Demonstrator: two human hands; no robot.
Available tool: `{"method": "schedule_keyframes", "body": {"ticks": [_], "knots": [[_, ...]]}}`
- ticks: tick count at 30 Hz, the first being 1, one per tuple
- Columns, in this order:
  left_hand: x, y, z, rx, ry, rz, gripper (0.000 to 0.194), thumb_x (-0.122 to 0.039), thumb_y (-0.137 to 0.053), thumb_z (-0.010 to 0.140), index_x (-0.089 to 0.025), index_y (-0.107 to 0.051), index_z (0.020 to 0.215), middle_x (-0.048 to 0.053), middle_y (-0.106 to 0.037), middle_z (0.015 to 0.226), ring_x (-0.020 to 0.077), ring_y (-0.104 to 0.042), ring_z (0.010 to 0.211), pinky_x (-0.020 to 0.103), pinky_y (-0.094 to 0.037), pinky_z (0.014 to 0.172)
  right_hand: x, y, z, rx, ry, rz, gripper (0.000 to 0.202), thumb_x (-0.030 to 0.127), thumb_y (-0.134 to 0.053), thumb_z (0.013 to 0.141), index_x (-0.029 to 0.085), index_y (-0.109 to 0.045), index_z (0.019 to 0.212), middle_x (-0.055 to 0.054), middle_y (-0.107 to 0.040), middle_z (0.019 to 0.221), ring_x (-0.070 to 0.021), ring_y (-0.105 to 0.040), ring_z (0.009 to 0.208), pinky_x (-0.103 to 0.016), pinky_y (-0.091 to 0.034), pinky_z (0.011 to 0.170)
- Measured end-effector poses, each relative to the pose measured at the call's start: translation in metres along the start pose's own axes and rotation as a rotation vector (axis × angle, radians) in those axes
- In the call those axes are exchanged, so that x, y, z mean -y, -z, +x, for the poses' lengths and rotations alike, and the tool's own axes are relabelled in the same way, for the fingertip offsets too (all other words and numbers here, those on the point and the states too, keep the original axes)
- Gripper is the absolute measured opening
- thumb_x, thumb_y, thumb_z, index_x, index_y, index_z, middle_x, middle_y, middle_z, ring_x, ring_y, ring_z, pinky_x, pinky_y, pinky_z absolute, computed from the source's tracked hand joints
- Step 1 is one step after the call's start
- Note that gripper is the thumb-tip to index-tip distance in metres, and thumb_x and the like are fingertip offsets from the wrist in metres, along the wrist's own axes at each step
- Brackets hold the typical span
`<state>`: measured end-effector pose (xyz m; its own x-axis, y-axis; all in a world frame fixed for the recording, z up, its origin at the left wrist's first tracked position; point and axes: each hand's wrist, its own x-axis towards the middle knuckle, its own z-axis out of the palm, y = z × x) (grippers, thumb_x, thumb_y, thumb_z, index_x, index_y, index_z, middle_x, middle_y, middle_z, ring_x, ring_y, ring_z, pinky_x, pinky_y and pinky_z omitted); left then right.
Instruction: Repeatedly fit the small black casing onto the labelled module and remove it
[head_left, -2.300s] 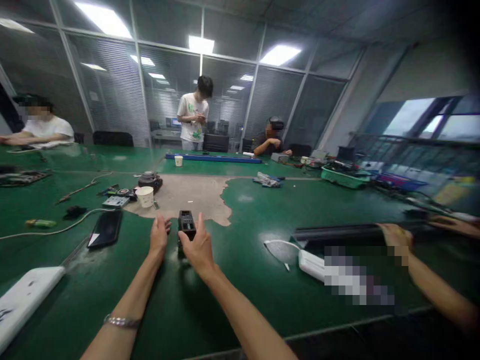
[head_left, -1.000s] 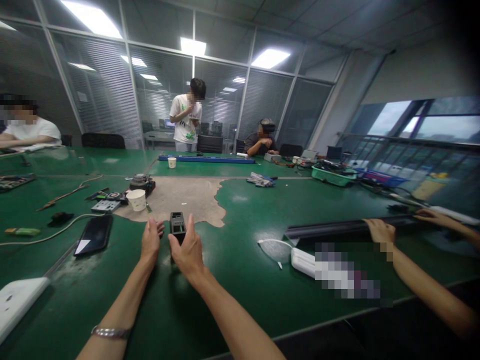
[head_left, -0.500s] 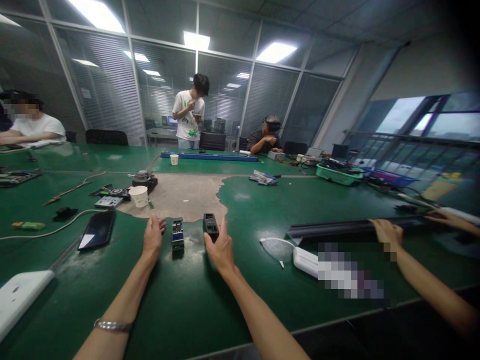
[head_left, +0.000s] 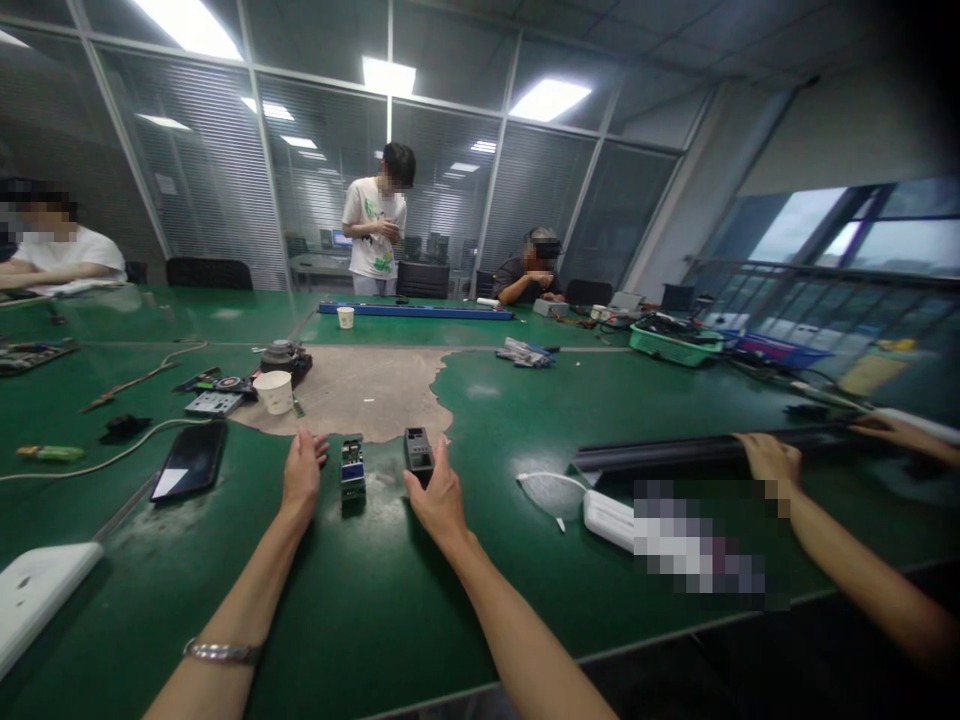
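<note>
My right hand (head_left: pixel 439 492) grips a small black plastic housing (head_left: pixel 417 452) with slots in its top, thumb on one side and fingers on the other. Left of it on the green table stands a small electronic module (head_left: pixel 352 474) with a bare circuit board and a blue part; neither hand touches it. My left hand (head_left: pixel 304 468) rests at the module's left side, holding nothing, its fingers apart and pointing forward. A metal bracelet (head_left: pixel 221 652) circles my left wrist.
A phone (head_left: pixel 189 462), a paper cup (head_left: pixel 274 392) and loose electronic parts (head_left: pixel 217 398) lie to the left. On the right, a co-worker's hand (head_left: pixel 769 458) rests on a long black channel (head_left: pixel 675 458), beside a white power strip (head_left: pixel 609 520). Other people are across the table.
My hands and the parts between them keep their places; the view has shifted slightly. Across the table, the standing person has lowered a raised hand.
</note>
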<state>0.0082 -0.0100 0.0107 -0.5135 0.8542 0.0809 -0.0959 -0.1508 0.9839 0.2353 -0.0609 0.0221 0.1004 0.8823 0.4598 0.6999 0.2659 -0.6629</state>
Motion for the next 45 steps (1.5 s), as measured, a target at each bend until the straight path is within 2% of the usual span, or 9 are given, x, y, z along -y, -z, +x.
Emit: {"method": "schedule_keyframes", "body": {"ticks": [5, 10, 14, 18, 25, 32, 38, 45], "knots": [[0.0, 0.0, -0.001, 0.006, 0.001, -0.007, 0.054, -0.06, -0.036, 0.084, -0.018, -0.051, 0.115, 0.013, -0.062, 0.109, 0.0196, -0.063, 0.092, 0.035, -0.047, 0.081, 0.01, 0.006, 0.001, 0.035, -0.055, 0.065, 0.077, 0.029, -0.058, 0.081, 0.007, -0.018, 0.142, -0.018, -0.06, 0.115, -0.0267, -0.058, 0.105, -0.036, -0.045, 0.087], [0.002, 0.0, 0.0, 0.004, -0.002, -0.011, 0.054, -0.061, -0.037, 0.083, -0.018, -0.052, 0.114, 0.013, -0.062, 0.109, 0.02, -0.062, 0.094, 0.035, -0.047, 0.082, 0.048, 0.01, 0.005, 0.009, 0.035, 0.215, 0.078, 0.031, -0.059, 0.081, 0.01, -0.017, 0.143, -0.014, -0.056, 0.124, -0.0235, -0.055, 0.112, -0.033, -0.043, 0.093], [0.002, 0.001, 0.002, 0.006, 0.005, -0.012, 0.056, -0.062, -0.037, 0.083, -0.018, -0.051, 0.115, 0.013, -0.062, 0.109, 0.0203, -0.062, 0.094, 0.036, -0.047, 0.081, 0.079, -0.001, 0.004, 0.044, 0.076, 0.237, 0.08, 0.033, -0.059, 0.081, 0.01, -0.014, 0.144, -0.014, -0.058, 0.12, -0.0239, -0.058, 0.106, -0.033, -0.045, 0.089], [0.002, 0.002, 0.003, -0.003, 0.006, -0.019, 0.054, -0.061, -0.037, 0.083, -0.018, -0.051, 0.114, 0.014, -0.062, 0.11, 0.0201, -0.063, 0.092, 0.035, -0.048, 0.08, 0.093, -0.016, -0.001, 0.084, 0.048, 0.148, 0.085, 0.035, -0.06, 0.079, 0.006, -0.012, 0.143, -0.018, -0.061, 0.114, -0.0277, -0.06, 0.102, -0.035, -0.048, 0.083], [0.001, 0.002, 0.004, -0.011, 0.026, -0.029, 0.052, -0.061, -0.037, 0.083, -0.017, -0.054, 0.106, 0.014, -0.062, 0.109, 0.0209, -0.063, 0.093, 0.037, -0.048, 0.08, 0.101, -0.029, -0.004, 0.108, 0.082, 0.008, 0.085, 0.033, -0.058, 0.08, 0.004, -0.009, 0.143, -0.02, -0.059, 0.116, -0.0281, -0.06, 0.101, -0.035, -0.046, 0.083], [0.002, 0.002, 0.005, -0.02, 0.022, -0.037, 0.049, -0.058, -0.037, 0.084, -0.018, -0.053, 0.107, 0.013, -0.063, 0.105, 0.0207, -0.063, 0.091, 0.037, -0.048, 0.081, 0.11, -0.034, -0.003, 0.156, 0.087, -0.097, 0.085, 0.034, -0.058, 0.079, 0.003, -0.011, 0.143, -0.02, -0.064, 0.103, -0.0299, -0.063, 0.091, -0.037, -0.047, 0.077], [0.002, 0.002, 0.005, -0.015, 0.012, -0.031, 0.052, -0.059, -0.037, 0.084, -0.018, -0.052, 0.111, 0.014, -0.062, 0.108, 0.0207, -0.063, 0.093, 0.038, -0.047, 0.082, 0.096, -0.044, -0.016, 0.174, 0.09, -0.113, 0.087, 0.031, -0.058, 0.078, 0.003, -0.008, 0.143, -0.02, -0.061, 0.107, -0.0298, -0.062, 0.092, -0.037, -0.047, 0.077], [0.002, 0.001, 0.002, 0.006, 0.008, -0.017, 0.053, -0.059, -0.037, 0.084, -0.017, -0.054, 0.111, 0.014, -0.062, 0.11, 0.0216, -0.062, 0.096, 0.039, -0.046, 0.086, 0.077, -0.05, -0.03, 0.156, 0.15, 0.008, 0.09, 0.031, -0.062, 0.076, 0.004, -0.008, 0.143, -0.021, -0.05, 0.126, -0.0284, -0.051, 0.113, -0.037, -0.042, 0.092]]}}
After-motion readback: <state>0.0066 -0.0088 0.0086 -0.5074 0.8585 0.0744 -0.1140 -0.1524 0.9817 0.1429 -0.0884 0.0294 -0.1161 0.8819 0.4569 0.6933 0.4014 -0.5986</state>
